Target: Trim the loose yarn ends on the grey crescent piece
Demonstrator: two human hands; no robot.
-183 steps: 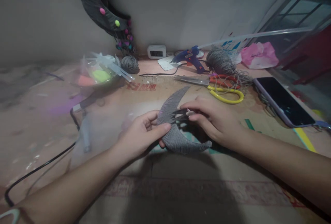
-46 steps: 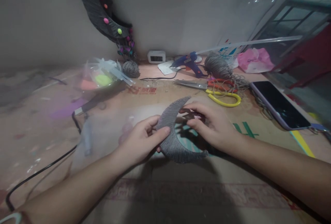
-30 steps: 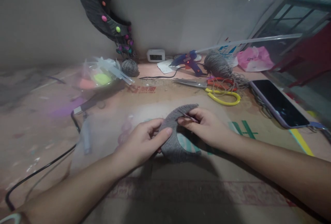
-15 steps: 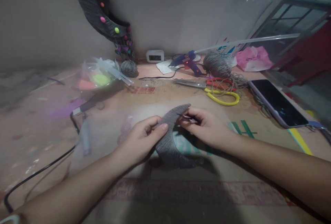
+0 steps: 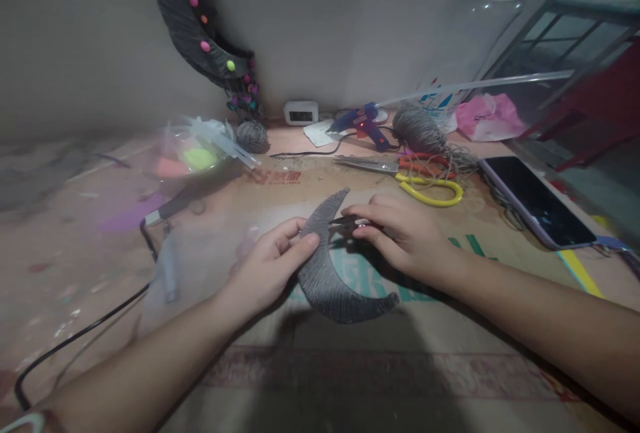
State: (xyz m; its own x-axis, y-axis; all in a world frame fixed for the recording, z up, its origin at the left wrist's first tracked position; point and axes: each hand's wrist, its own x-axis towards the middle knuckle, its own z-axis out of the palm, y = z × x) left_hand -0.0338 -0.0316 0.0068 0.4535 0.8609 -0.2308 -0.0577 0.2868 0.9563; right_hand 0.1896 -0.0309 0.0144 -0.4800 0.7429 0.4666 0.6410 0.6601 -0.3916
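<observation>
So the left hand (image 5: 273, 256) is pinching the grey crescent (image 5: 325, 286), thumb lying on top and fingers curling under. The crescent is sitting over the cardboard (image 5: 270, 379), mid-view, one horn pointing away from the person, the other pointing right. The right hand (image 5: 400, 236) is coming in from the other side, palm down, thumb and index pinching a small dark bit (image 5: 361, 223) at the inner curve. It's too blurry to name, and I can't tell if it's touching the yarn.

Room-wise, cardboard is stretching from the crescent to the scissors (image 5: 370, 164) behind, and more is running toward the person's body. The phone (image 5: 540, 201) is lying near the table's right edge, well apart from the crescent.

Counting up: I'm seeing one phone, one glue gun (image 5: 367, 123), one clock (image 5: 301, 113) and two yarn balls (image 5: 253, 136), plus a second crescent (image 5: 185, 33) that's hanging on the wall, wearing coloured dots.
</observation>
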